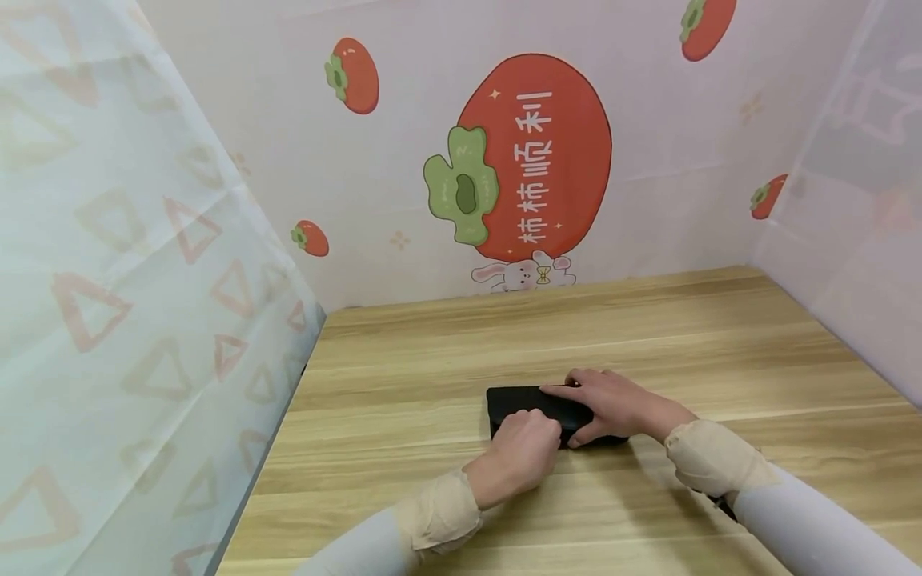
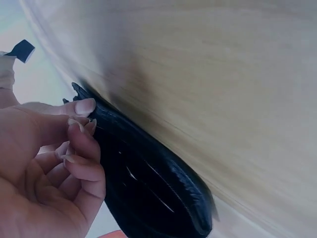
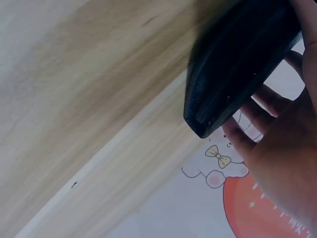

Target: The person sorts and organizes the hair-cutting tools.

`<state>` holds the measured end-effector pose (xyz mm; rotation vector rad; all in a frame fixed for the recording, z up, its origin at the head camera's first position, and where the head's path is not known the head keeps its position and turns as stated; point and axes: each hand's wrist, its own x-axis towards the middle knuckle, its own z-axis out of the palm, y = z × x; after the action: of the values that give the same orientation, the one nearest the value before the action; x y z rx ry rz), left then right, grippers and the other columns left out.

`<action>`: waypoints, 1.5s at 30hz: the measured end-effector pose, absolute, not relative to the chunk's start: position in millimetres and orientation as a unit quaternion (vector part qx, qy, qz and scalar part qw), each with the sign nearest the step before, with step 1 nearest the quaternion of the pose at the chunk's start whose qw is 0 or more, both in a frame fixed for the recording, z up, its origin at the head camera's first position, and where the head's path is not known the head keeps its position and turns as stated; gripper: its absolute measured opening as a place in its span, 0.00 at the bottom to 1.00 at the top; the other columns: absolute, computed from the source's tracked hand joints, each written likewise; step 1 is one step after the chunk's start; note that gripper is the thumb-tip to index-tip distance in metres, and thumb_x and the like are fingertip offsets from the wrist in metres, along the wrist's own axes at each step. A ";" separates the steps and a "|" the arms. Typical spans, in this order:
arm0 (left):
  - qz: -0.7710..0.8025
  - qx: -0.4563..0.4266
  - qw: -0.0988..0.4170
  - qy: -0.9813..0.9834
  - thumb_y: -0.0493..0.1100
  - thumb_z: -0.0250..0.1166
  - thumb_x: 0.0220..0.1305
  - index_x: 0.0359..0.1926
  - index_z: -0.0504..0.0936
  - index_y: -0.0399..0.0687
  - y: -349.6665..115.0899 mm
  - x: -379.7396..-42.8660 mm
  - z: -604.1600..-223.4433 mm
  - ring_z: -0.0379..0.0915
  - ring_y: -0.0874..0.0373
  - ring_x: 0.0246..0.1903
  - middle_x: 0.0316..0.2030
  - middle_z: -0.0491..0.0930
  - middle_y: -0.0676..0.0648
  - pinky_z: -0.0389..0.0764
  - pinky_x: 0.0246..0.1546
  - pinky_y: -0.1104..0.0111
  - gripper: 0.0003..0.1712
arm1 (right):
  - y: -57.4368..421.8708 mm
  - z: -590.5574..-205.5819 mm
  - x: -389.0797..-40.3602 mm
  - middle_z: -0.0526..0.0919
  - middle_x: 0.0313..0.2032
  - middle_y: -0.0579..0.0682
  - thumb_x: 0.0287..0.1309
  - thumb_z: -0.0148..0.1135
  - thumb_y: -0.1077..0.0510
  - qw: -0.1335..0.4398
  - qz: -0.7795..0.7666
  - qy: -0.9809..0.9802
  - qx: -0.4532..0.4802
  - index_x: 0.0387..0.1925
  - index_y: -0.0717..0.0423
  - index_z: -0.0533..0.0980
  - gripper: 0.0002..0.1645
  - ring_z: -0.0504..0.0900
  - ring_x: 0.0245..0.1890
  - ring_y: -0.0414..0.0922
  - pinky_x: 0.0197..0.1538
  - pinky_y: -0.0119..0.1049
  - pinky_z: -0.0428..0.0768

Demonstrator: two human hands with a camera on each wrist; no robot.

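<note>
A black zip pouch [image 1: 515, 398] with a smooth, leather-like surface lies lengthwise on the wooden table. My right hand [image 1: 612, 406] grips its right part, with the thumb on the near side and the fingers over the top and far side. At the pouch's near edge, close to the right thumb, my left hand [image 1: 524, 448] has its fingers curled and pinches at the zipper; the pull itself is hidden by the fingertips. The left wrist view shows the pouch's long zip side [image 2: 148, 173] with a stitched seam. In the right wrist view, the zipper line [image 3: 237, 74] runs along the pouch.
The wood-grain table [image 1: 403, 352] meets a back wall sheet [image 1: 403, 176] printed with persimmons and a rabbit. Patterned sheets also stand along the left side [image 1: 158, 304] and the right side [image 1: 850, 224]. Beige wraps [image 1: 439, 512] cover both wrists.
</note>
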<state>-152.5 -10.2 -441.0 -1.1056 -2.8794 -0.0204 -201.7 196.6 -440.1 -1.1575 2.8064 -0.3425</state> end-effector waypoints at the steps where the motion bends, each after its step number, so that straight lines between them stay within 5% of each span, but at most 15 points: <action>1: -0.010 -0.357 0.024 -0.934 0.41 0.67 0.68 0.19 0.82 0.53 -11.7 -152.8 -440.8 0.68 0.63 0.16 0.16 0.76 0.55 0.73 0.16 0.71 0.17 | 197.1 -440.8 -201.5 0.75 0.52 0.49 0.53 0.74 0.33 0.041 -0.106 0.918 -0.380 0.75 0.43 0.68 0.51 0.72 0.46 0.43 0.48 0.45 0.71; 10: -0.031 -0.350 0.027 -0.936 0.42 0.65 0.70 0.28 0.87 0.48 -33.3 -154.3 -441.1 0.71 0.61 0.19 0.20 0.79 0.52 0.73 0.19 0.70 0.12 | 199.6 -441.5 -199.9 0.75 0.56 0.53 0.56 0.70 0.30 0.034 -0.072 0.919 -0.385 0.77 0.40 0.65 0.51 0.74 0.52 0.48 0.52 0.52 0.73; 26: -0.093 -0.315 0.070 -0.942 0.37 0.67 0.64 0.16 0.74 0.51 -97.9 -158.6 -440.6 0.62 0.65 0.16 0.13 0.67 0.57 0.69 0.19 0.71 0.20 | 195.8 -446.4 -201.8 0.75 0.57 0.52 0.56 0.69 0.29 0.020 -0.054 0.918 -0.393 0.77 0.39 0.64 0.51 0.74 0.53 0.49 0.55 0.53 0.72; 45: -0.097 -0.265 0.034 -0.959 0.39 0.68 0.68 0.16 0.73 0.51 -112.2 -218.4 -450.0 0.64 0.63 0.18 0.15 0.70 0.56 0.71 0.22 0.70 0.22 | 199.6 -448.1 -201.2 0.74 0.60 0.53 0.58 0.68 0.30 0.028 -0.061 0.913 -0.402 0.78 0.40 0.63 0.51 0.73 0.57 0.51 0.56 0.56 0.72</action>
<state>-218.4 -112.2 -450.0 -0.8142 -2.9490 -0.2998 -201.2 199.6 -448.1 -1.2401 2.8201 -0.1893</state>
